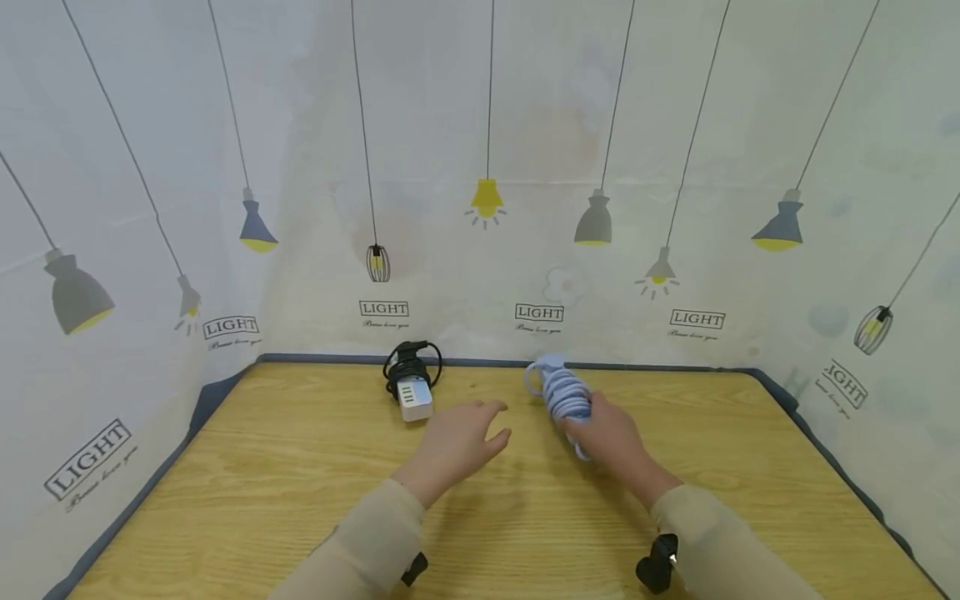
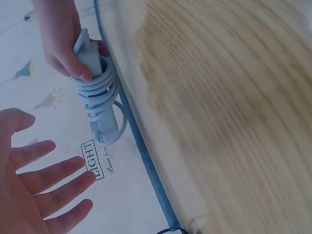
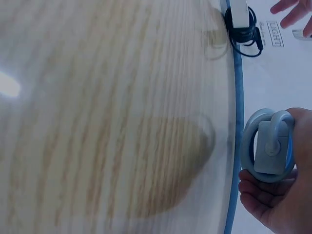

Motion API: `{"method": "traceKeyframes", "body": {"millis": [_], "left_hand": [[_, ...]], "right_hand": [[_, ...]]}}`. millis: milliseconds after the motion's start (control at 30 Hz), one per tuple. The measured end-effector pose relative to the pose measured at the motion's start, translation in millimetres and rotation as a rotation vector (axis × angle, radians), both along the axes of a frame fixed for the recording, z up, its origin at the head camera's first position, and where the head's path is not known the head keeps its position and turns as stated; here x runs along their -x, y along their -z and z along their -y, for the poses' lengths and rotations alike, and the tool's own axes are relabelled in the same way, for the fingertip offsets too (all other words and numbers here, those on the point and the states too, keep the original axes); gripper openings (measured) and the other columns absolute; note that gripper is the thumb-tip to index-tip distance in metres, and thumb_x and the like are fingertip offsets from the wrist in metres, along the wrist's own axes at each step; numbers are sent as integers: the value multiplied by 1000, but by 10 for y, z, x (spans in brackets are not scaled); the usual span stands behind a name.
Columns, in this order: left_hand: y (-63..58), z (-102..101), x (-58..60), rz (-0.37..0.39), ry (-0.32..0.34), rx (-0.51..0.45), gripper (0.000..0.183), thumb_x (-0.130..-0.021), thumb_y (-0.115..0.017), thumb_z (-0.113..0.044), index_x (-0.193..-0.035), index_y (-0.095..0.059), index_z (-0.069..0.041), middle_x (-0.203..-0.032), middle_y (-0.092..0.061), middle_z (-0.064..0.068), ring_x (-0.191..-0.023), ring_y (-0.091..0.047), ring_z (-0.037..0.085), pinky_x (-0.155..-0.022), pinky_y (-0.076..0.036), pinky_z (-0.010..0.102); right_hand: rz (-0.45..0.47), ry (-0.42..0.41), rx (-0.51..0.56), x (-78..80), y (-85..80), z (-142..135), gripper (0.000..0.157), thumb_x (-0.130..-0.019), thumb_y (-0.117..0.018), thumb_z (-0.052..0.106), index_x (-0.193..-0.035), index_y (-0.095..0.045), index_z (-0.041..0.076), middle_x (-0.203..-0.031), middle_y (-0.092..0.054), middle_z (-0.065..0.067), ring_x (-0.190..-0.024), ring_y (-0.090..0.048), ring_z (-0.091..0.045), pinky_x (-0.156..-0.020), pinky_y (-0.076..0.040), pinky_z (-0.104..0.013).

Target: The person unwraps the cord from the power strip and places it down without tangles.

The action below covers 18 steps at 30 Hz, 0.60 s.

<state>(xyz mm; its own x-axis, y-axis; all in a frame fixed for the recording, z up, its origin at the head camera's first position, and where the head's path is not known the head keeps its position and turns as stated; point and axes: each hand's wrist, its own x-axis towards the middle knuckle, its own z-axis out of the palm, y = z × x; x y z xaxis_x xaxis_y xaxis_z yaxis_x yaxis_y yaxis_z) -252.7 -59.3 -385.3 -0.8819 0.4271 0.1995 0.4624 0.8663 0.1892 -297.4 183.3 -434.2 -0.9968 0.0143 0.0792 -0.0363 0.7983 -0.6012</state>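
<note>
My right hand (image 1: pixel 611 437) grips the near end of a light-blue power strip (image 1: pixel 564 390) wound round with its own thick cord. In the left wrist view, the thumb lies along the block end of the strip (image 2: pixel 100 92), and a loop of cord sticks out at the far end. The right wrist view shows that block end-on, with the cord (image 3: pixel 251 139) ringed about it and fingers curled beneath. My left hand (image 1: pixel 461 433) is held over the table with fingers spread and holds nothing. It is nearest a white USB power strip (image 1: pixel 415 398) with a black cord.
The white strip's black cord (image 1: pixel 407 362) is bundled at its far end, close to the table's back edge. The wood-grain table (image 1: pixel 300 483) is bordered by a dark blue edge. White cloth (image 1: pixel 450 108) printed with lamps surrounds it on three sides.
</note>
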Motion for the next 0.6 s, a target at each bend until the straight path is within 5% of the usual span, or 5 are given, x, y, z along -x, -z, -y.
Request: {"method": "traceKeyframes", "body": {"millis": [600], "left_hand": [[53,34,-7,-30,3,-113,38,-96,-58,-36,-126,-63,-13,-119,-66,7,-105,-63,24,-85,-52,41]], "right_hand": [[-46,-92,67,-382,-200,204,66,-84,-74,37,-132,-50,-3,-97,-65,-11,-74,-60,-19,-61,-52,-32]]}}
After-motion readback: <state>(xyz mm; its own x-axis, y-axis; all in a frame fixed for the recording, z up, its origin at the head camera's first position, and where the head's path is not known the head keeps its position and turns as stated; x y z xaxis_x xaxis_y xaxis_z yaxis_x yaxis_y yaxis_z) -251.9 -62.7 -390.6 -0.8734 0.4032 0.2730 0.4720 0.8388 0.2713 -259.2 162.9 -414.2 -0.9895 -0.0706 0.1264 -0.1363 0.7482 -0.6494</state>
